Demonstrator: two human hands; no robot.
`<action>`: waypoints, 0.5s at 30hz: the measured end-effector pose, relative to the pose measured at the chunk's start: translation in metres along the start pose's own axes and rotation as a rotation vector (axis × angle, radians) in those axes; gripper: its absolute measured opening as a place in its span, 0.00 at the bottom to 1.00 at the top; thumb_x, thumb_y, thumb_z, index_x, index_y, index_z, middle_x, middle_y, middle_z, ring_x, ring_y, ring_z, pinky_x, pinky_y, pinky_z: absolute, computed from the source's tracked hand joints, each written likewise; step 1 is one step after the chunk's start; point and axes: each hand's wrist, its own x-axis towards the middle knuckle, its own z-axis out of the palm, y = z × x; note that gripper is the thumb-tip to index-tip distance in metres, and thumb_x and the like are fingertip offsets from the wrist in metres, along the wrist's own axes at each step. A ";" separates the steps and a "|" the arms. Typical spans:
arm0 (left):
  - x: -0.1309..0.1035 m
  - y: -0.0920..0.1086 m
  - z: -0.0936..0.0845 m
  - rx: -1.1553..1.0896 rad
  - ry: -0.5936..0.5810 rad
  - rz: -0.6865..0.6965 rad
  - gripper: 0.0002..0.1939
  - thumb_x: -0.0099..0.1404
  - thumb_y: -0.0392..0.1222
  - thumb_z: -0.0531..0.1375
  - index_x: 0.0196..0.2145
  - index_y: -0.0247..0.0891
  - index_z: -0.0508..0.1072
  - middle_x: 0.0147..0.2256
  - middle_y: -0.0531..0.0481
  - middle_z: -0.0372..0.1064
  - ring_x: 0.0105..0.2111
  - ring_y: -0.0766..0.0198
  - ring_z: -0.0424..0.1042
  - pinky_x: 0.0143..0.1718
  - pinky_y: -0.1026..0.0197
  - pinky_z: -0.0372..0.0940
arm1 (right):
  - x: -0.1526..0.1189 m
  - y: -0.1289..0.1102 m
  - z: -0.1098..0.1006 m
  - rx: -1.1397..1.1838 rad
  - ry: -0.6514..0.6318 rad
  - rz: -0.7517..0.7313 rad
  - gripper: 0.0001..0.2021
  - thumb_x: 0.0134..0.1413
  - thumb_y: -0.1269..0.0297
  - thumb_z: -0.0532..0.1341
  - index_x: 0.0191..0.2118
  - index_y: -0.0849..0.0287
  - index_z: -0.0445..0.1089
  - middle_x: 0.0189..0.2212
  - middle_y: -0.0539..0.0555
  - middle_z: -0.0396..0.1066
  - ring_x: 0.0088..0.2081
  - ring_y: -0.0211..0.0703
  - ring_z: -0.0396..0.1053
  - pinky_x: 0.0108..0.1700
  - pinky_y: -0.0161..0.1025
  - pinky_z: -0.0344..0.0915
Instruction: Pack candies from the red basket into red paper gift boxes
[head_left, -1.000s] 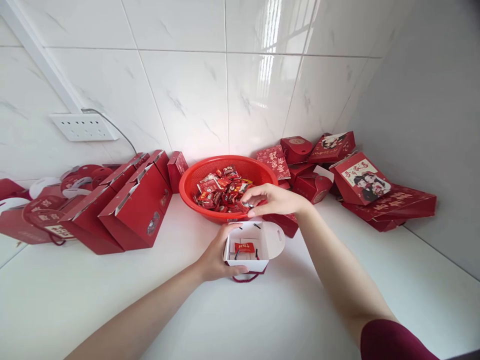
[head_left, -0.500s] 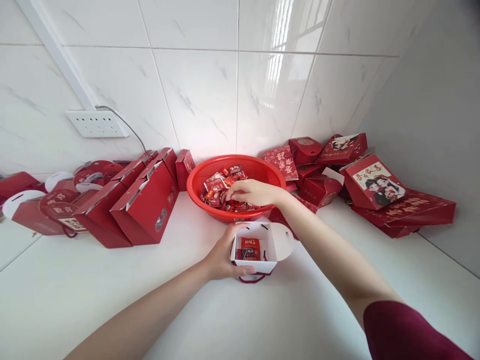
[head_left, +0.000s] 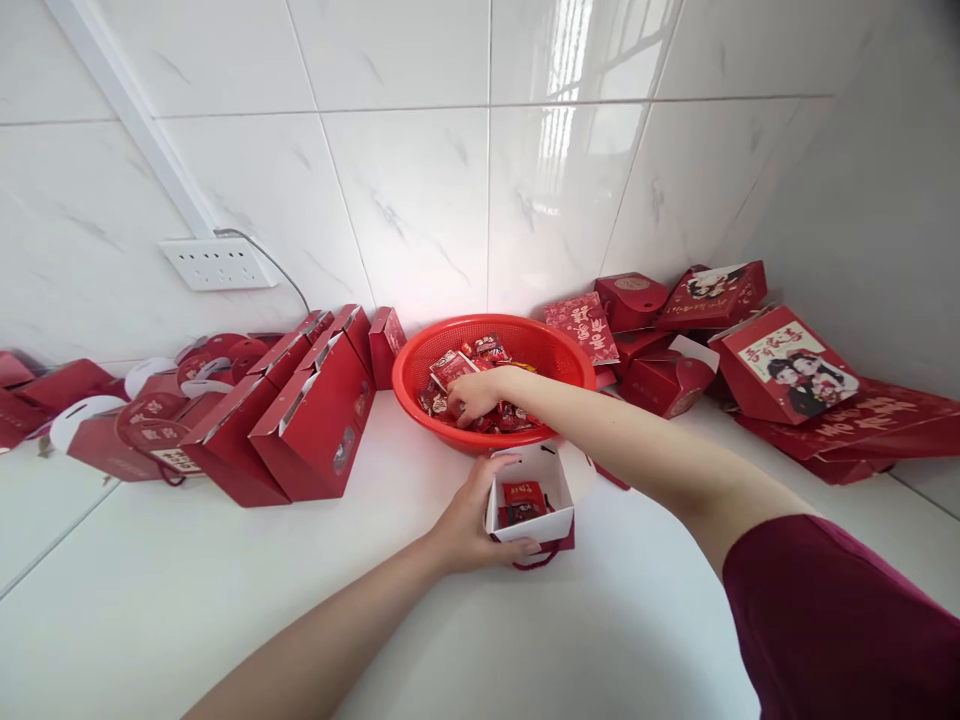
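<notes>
My left hand (head_left: 472, 520) grips the near left side of a small open gift box (head_left: 562, 522), thumb along its front wall. The box is white inside, with a dark red cord handle hanging at the front. Red wrapped candies (head_left: 523, 497) lie at its bottom. Behind it stands a red plastic basket (head_left: 491, 440) holding many small wrapped candies (head_left: 487, 348). My right hand (head_left: 480, 392) reaches down into the basket, fingers curled among the candies. Its fingertips are partly hidden, so what they hold is unclear.
Upright red gift boxes (head_left: 315, 430) stand in rows at the left. More red boxes (head_left: 787, 370) lie in a loose pile at the right, some with a couple's picture. A power strip (head_left: 217, 265) is on the tiled wall behind the white table (head_left: 420, 650).
My right hand has gone deeper into the candies and its fingers have curled. The view has shifted a little, and my left hand still holds the gift box.
</notes>
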 end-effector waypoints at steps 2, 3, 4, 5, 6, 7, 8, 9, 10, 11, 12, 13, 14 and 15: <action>0.000 -0.002 0.000 -0.009 0.012 0.005 0.48 0.50 0.48 0.72 0.63 0.47 0.52 0.59 0.40 0.54 0.59 0.44 0.60 0.58 0.42 0.59 | -0.002 0.004 0.000 -0.035 0.011 0.072 0.14 0.55 0.57 0.61 0.36 0.63 0.77 0.35 0.59 0.78 0.35 0.47 0.74 0.36 0.36 0.66; 0.000 -0.003 0.000 -0.014 0.020 0.005 0.48 0.50 0.48 0.72 0.63 0.46 0.52 0.59 0.39 0.54 0.59 0.43 0.59 0.59 0.42 0.59 | -0.003 0.005 0.000 -0.050 0.022 0.099 0.14 0.57 0.58 0.59 0.35 0.64 0.77 0.35 0.61 0.78 0.34 0.48 0.74 0.35 0.37 0.66; 0.000 -0.004 0.000 -0.023 0.025 0.003 0.48 0.51 0.48 0.72 0.63 0.46 0.52 0.60 0.39 0.54 0.59 0.43 0.59 0.59 0.41 0.58 | -0.003 0.005 0.000 -0.063 0.036 0.122 0.14 0.58 0.60 0.58 0.36 0.65 0.77 0.36 0.62 0.77 0.35 0.49 0.75 0.36 0.38 0.66; 0.000 -0.005 0.000 -0.034 0.026 0.001 0.48 0.51 0.48 0.72 0.63 0.46 0.52 0.60 0.39 0.54 0.60 0.42 0.59 0.59 0.41 0.58 | -0.002 0.006 0.000 -0.076 0.049 0.141 0.14 0.59 0.63 0.57 0.37 0.66 0.77 0.38 0.64 0.77 0.37 0.50 0.75 0.37 0.38 0.66; -0.001 -0.005 0.000 -0.046 0.023 0.002 0.48 0.51 0.47 0.72 0.63 0.46 0.52 0.60 0.39 0.54 0.60 0.42 0.58 0.60 0.41 0.57 | -0.002 0.006 0.000 -0.086 0.057 0.157 0.13 0.59 0.65 0.56 0.40 0.67 0.76 0.40 0.65 0.77 0.39 0.51 0.75 0.38 0.38 0.66; -0.001 -0.005 0.000 -0.057 0.019 0.002 0.48 0.51 0.47 0.72 0.64 0.46 0.52 0.61 0.39 0.54 0.60 0.42 0.58 0.60 0.41 0.57 | -0.001 0.007 0.001 -0.093 0.063 0.171 0.13 0.59 0.68 0.56 0.42 0.67 0.75 0.42 0.65 0.77 0.41 0.52 0.75 0.40 0.39 0.66; -0.001 -0.005 0.000 -0.063 0.018 0.001 0.48 0.51 0.47 0.72 0.64 0.46 0.52 0.61 0.39 0.54 0.60 0.42 0.58 0.60 0.41 0.57 | -0.001 0.008 0.001 -0.099 0.065 0.186 0.13 0.58 0.71 0.57 0.45 0.68 0.74 0.44 0.66 0.76 0.43 0.53 0.75 0.41 0.39 0.66; -0.001 -0.005 0.000 -0.064 0.019 -0.002 0.48 0.51 0.47 0.72 0.64 0.46 0.52 0.61 0.39 0.54 0.60 0.42 0.58 0.60 0.41 0.56 | 0.000 0.009 0.001 -0.102 0.065 0.200 0.15 0.56 0.73 0.58 0.48 0.68 0.73 0.45 0.66 0.75 0.44 0.53 0.75 0.41 0.39 0.66; -0.001 -0.005 0.000 -0.062 0.023 -0.006 0.47 0.51 0.47 0.72 0.63 0.46 0.53 0.61 0.39 0.54 0.60 0.42 0.58 0.60 0.41 0.56 | 0.000 0.010 0.002 -0.103 0.063 0.213 0.17 0.54 0.75 0.59 0.50 0.68 0.72 0.46 0.67 0.75 0.45 0.54 0.75 0.42 0.39 0.66; -0.001 -0.005 0.000 -0.057 0.028 -0.010 0.47 0.51 0.47 0.72 0.63 0.46 0.53 0.61 0.39 0.54 0.60 0.42 0.58 0.60 0.41 0.56 | 0.001 0.010 0.002 -0.103 0.062 0.227 0.19 0.52 0.75 0.60 0.52 0.68 0.70 0.47 0.68 0.75 0.45 0.55 0.75 0.42 0.39 0.67; -0.001 -0.005 0.000 -0.052 0.031 -0.012 0.47 0.51 0.47 0.72 0.63 0.46 0.53 0.60 0.39 0.54 0.60 0.42 0.58 0.60 0.41 0.56 | 0.001 0.011 0.002 -0.101 0.064 0.239 0.21 0.52 0.75 0.61 0.53 0.69 0.69 0.48 0.68 0.74 0.46 0.55 0.74 0.42 0.39 0.67; -0.001 -0.005 0.000 -0.050 0.033 -0.010 0.47 0.51 0.48 0.72 0.63 0.46 0.53 0.60 0.39 0.54 0.60 0.42 0.58 0.60 0.41 0.56 | 0.002 0.011 0.002 -0.099 0.067 0.251 0.22 0.52 0.75 0.61 0.54 0.70 0.68 0.48 0.70 0.74 0.46 0.56 0.74 0.42 0.39 0.67; -0.001 -0.005 0.000 -0.049 0.033 -0.003 0.47 0.51 0.48 0.72 0.63 0.46 0.53 0.60 0.39 0.54 0.60 0.42 0.58 0.60 0.41 0.57 | 0.002 0.011 0.002 -0.097 0.073 0.261 0.23 0.52 0.75 0.61 0.55 0.70 0.67 0.48 0.70 0.73 0.46 0.57 0.74 0.42 0.40 0.67; -0.001 -0.004 0.000 -0.051 0.032 0.004 0.47 0.51 0.48 0.72 0.63 0.46 0.53 0.61 0.39 0.54 0.60 0.42 0.59 0.59 0.41 0.58 | 0.003 0.012 0.003 -0.093 0.078 0.269 0.23 0.52 0.75 0.60 0.56 0.71 0.66 0.48 0.71 0.73 0.46 0.57 0.74 0.43 0.40 0.68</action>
